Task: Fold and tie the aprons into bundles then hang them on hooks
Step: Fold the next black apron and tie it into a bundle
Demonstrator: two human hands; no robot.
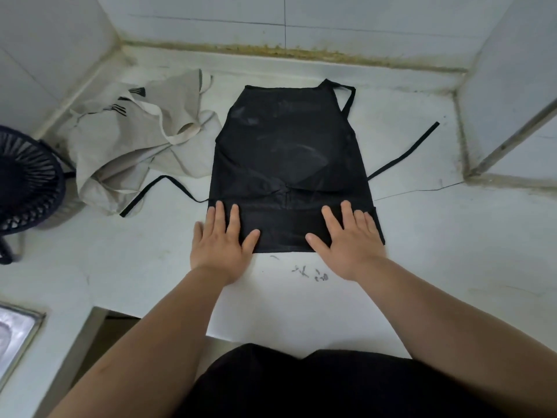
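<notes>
White counter (422, 236): both hands, left (223, 245), right (349, 242), flat, fingers straight, pressing black apron (289, 152); scribble unreadable.

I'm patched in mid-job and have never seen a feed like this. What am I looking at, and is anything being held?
No machine here: those are a person's bare arms, seen by one wide-angle camera worn on their head, looking down. On the pale counter lies a black apron, spread flat, its near edge seemingly folded into a band. The left hand and right hand press flat on that band, fingers straight; neither grips anything. Its ties trail loose to both sides. A crumpled beige apron lies to its left, a dark slatted fan beyond that.
</notes>
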